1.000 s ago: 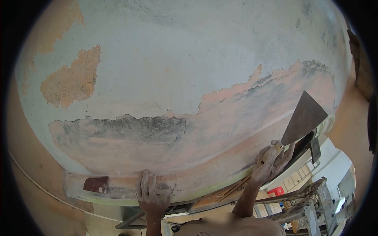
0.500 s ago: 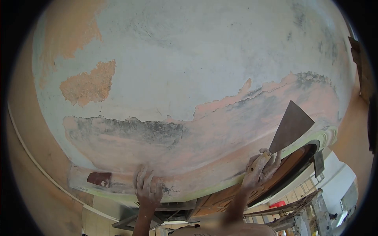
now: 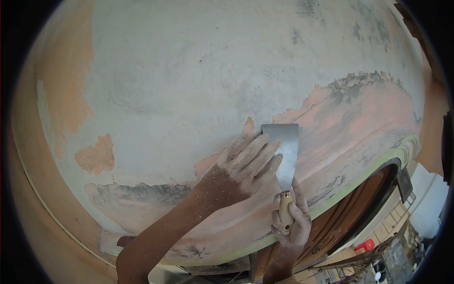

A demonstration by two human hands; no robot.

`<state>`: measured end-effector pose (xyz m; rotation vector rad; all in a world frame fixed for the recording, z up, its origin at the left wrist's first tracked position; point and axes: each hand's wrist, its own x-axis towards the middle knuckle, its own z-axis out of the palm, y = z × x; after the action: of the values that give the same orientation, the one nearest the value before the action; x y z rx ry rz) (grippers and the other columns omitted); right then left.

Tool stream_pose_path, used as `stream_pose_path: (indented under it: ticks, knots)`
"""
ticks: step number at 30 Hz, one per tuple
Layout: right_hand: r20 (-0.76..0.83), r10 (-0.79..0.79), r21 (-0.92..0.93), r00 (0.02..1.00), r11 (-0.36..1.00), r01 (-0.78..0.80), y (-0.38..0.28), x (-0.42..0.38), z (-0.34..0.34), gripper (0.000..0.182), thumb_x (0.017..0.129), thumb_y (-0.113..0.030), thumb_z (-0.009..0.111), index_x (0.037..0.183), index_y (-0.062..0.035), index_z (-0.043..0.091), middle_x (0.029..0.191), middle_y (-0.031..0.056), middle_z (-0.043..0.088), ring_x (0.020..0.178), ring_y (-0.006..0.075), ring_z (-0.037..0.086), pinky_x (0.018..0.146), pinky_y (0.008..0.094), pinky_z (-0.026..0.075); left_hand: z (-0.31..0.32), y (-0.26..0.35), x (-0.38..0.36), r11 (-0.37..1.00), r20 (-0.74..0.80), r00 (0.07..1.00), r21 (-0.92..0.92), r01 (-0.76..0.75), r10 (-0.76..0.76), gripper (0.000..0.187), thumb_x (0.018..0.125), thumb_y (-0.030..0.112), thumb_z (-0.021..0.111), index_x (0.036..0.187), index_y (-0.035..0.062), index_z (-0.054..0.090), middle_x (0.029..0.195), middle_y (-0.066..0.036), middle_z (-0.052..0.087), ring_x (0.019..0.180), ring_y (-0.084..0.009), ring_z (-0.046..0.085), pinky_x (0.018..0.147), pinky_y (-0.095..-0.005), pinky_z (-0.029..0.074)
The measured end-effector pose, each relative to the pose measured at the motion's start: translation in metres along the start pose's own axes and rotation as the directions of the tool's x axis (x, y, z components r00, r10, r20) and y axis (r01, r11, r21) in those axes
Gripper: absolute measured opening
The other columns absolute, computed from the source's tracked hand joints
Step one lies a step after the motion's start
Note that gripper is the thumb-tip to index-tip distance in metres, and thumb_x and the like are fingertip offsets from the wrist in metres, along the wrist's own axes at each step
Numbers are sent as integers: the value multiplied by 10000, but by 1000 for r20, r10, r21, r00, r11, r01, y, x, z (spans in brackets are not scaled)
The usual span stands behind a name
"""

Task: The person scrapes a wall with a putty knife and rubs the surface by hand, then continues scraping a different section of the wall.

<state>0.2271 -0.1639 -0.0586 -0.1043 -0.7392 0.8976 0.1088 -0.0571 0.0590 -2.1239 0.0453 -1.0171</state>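
Note:
A scraper (image 3: 286, 156) with a wide metal blade and a light wooden handle stands nearly upright against the wall. My right hand (image 3: 298, 225) is wrapped round its handle. My dusty left hand (image 3: 246, 163) reaches across from the lower left, fingers stretched out, with fingertips on or just over the left part of the blade. The blade's top edge lies by the ragged border between the pale paint (image 3: 179, 85) and the exposed pinkish patch (image 3: 359, 109). A dark red piece, perhaps sandpaper (image 3: 124, 241), lies on the ledge, partly hidden behind my left forearm.
Below the patch, a moulded ledge with a greenish edge (image 3: 331, 201) curves over a brown wooden door (image 3: 326, 227). A smaller bare orange patch (image 3: 97, 155) shows at left. Far below at right are a red object (image 3: 364, 246) and clutter on the floor.
My left hand has moved from the ledge up and right to the scraper's blade. My right hand has brought the scraper left, turning it from tilted to nearly upright. The view has shifted right.

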Motion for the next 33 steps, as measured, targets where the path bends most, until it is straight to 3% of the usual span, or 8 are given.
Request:
stream_pose_path:
  ticks: [8, 11, 14, 16, 20, 23, 31, 33]
  knots:
    - [-20, 11, 49, 1000, 999, -10, -5, 0, 1, 568, 900, -53, 427, 1416, 20, 200, 1004, 224, 530, 403, 105, 444, 281, 196, 304, 27, 5, 13, 988, -62, 991, -109, 114, -121, 389, 650, 146, 728, 1015, 47, 635, 1147, -111, 589, 1108, -287, 554, 921, -452, 458]
    - [-6, 34, 56, 999, 998, -34, -6, 4, 2, 564, 895, -80, 494, 1398, 28, 261, 1019, 178, 564, 452, 93, 462, 337, 198, 311, 24, 4, 19, 986, -73, 985, -74, 152, -157, 379, 631, 101, 728, 997, 48, 645, 1125, -101, 608, 1092, -268, 569, 926, -446, 447]
    - [-2, 10, 40, 1000, 999, -10, -7, 7, 2, 561, 904, -31, 412, 1418, 19, 195, 1010, 225, 533, 399, 97, 432, 286, 200, 302, 23, 4, 25, 982, -73, 979, -45, 185, -188, 380, 617, 59, 718, 991, 52, 652, 1104, -86, 626, 1085, -245, 578, 937, -446, 431]
    - [-17, 11, 20, 1000, 1000, -11, -8, 3, 3, 559, 908, -41, 418, 1417, 23, 195, 1002, 222, 537, 399, 91, 431, 287, 199, 300, 27, 8, 24, 973, -96, 970, -78, 218, -225, 379, 612, 46, 711, 986, 55, 656, 1086, -74, 637, 1079, -231, 583, 941, -448, 423]
    - [-51, -8, -65, 999, 998, 5, -12, 7, 9, 550, 913, -53, 428, 1409, 36, 208, 990, 208, 545, 400, 81, 427, 286, 197, 291, 26, 8, 27, 971, -96, 968, -77, 226, -233, 363, 620, 58, 701, 981, 62, 668, 1078, -64, 644, 1081, -226, 585, 936, -453, 413]
    - [-38, 6, -36, 999, 999, -7, -18, 5, 11, 532, 904, -85, 492, 1384, 28, 292, 962, 151, 581, 440, 54, 436, 345, 181, 311, 27, 11, 30, 964, -111, 959, -73, 254, -261, 350, 636, 68, 699, 985, 66, 674, 1077, -57, 648, 1081, -220, 586, 938, -443, 401]
    - [-26, -17, -77, 1000, 997, 15, -19, 6, 9, 514, 911, -74, 476, 1379, 33, 294, 950, 153, 581, 430, 40, 436, 334, 170, 314, 32, 15, 30, 955, -145, 944, -75, 288, -296, 372, 622, 41, 696, 991, 78, 681, 1077, -46, 653, 1076, -209, 590, 904, -416, 396]
    - [-3, -34, -66, 999, 997, 34, -16, 8, 6, 510, 911, -68, 469, 1378, 36, 293, 949, 155, 581, 429, 39, 437, 330, 168, 314, 34, 11, 25, 963, -101, 959, -60, 262, -267, 371, 654, 109, 715, 1021, 86, 664, 1128, -36, 625, 1120, -190, 554, 932, -451, 374]
